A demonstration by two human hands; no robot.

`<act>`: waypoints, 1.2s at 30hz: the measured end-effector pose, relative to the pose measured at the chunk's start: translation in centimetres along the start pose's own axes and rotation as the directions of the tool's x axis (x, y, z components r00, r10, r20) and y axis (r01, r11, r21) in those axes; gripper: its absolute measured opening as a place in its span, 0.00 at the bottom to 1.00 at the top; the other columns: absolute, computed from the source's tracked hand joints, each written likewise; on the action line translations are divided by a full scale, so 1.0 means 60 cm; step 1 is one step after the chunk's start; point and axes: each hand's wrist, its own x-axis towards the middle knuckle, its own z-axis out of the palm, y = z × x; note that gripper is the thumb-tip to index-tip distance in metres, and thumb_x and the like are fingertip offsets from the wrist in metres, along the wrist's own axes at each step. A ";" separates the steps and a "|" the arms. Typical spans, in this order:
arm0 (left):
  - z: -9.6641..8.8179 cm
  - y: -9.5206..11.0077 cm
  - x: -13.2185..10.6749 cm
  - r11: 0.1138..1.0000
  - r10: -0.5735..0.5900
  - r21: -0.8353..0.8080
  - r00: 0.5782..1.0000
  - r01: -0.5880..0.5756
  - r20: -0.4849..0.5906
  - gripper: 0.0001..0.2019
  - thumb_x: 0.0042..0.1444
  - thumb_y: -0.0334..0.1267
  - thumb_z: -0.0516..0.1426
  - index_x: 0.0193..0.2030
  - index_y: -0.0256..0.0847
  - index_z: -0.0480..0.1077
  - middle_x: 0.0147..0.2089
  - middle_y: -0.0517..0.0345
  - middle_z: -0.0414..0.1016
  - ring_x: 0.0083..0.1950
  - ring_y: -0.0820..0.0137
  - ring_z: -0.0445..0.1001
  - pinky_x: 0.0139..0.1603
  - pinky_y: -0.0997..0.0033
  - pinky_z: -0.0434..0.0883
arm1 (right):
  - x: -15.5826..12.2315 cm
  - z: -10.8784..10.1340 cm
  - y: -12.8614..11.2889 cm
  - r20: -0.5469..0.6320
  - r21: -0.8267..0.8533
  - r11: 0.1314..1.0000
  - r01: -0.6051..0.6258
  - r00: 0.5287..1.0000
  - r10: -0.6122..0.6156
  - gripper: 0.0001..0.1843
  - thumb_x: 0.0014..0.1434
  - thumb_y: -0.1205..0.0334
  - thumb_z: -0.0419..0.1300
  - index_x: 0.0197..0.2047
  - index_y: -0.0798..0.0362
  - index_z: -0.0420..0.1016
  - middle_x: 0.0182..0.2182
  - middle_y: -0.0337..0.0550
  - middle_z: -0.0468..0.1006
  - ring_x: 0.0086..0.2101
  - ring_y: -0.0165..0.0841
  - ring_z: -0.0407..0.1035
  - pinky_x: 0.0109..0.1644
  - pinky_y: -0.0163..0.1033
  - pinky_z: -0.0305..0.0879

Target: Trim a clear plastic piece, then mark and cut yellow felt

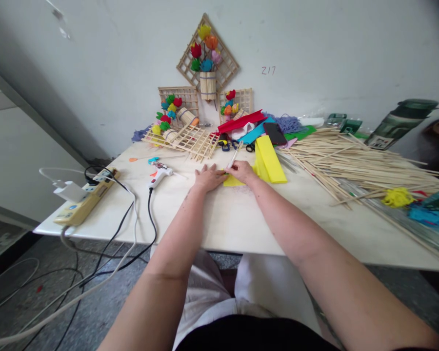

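Note:
My right hand (242,170) is closed round a slim white pen (234,157), its upper end pointing away from me. Beneath that hand lies the flat end of a yellow crepe paper sheet (234,182); the rest of it, a folded length (269,161), stands up just to the right. My left hand (208,178) rests flat on the table with its fingers spread, fingertips at the paper's left edge. The pen's lower tip is hidden by my fingers. Left of my hands, a white hot glue gun (161,176) lies on the table.
Bamboo lattices (190,139) with paper flowers stand and lie at the back. Scissors (250,147), a phone (274,133) and coloured paper (241,122) are behind my hands. Many thin sticks (354,156) cover the right side. A power strip (88,197) with trailing cables sits left.

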 end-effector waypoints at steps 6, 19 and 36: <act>0.003 -0.004 0.004 0.997 -0.055 -0.050 0.998 0.055 0.010 0.26 0.53 0.63 0.44 0.57 0.66 0.60 0.69 0.68 0.45 0.69 0.49 0.36 0.61 0.34 0.39 | -0.003 -0.002 -0.005 0.014 -0.023 1.000 -0.017 1.000 0.018 0.15 0.49 0.53 0.61 0.35 0.55 0.79 0.27 0.42 0.79 0.28 0.31 0.70 0.31 0.32 0.60; 0.005 -0.007 0.007 0.995 -0.061 -0.075 0.998 0.062 0.006 0.25 0.52 0.62 0.46 0.57 0.65 0.62 0.69 0.68 0.45 0.69 0.50 0.37 0.61 0.35 0.38 | -0.007 -0.004 -0.015 0.018 -0.045 0.999 -0.024 1.000 0.025 0.14 0.49 0.53 0.61 0.34 0.54 0.79 0.29 0.43 0.80 0.30 0.33 0.72 0.30 0.32 0.61; 0.005 -0.007 0.008 0.996 -0.058 -0.070 0.998 0.058 0.007 0.26 0.51 0.62 0.46 0.57 0.66 0.61 0.69 0.69 0.45 0.69 0.50 0.37 0.61 0.35 0.38 | -0.008 -0.010 -0.020 0.032 -0.110 0.994 -0.001 0.999 0.005 0.12 0.51 0.55 0.60 0.32 0.55 0.78 0.27 0.43 0.78 0.28 0.31 0.69 0.30 0.32 0.59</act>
